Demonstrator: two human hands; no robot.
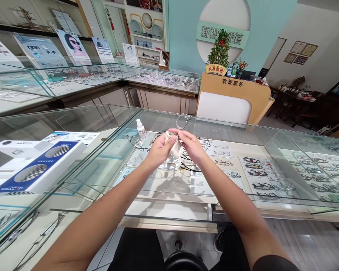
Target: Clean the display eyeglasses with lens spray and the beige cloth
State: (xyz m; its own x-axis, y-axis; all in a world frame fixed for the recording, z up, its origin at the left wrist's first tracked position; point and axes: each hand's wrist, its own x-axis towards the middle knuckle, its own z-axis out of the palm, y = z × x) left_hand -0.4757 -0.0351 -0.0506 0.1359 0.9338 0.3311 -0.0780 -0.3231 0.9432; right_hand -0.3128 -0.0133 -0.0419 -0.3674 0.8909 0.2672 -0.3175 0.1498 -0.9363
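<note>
My left hand (159, 149) is closed on a pale cleaning cloth (175, 149), pinched under the thumb and hanging below the fingers. Close beside it, my right hand (192, 146) has its fingers pressed together on a pair of thin-rimmed eyeglasses (183, 121). One clear lens rises above the fingertips; the rest of the frame is hidden by fingers and cloth. Both hands are above the glass counter. To their left, a small white bottle (141, 130) stands upright on the glass. Another pair of glasses (137, 142) lies near the bottle.
Under the counter glass, several spectacle frames (257, 173) lie in rows. A blue and white box (38, 167) sits on the left side. Low in front of me, a drawer (169, 209) stands pulled out. A wooden cashier desk (233, 99) is beyond the counter.
</note>
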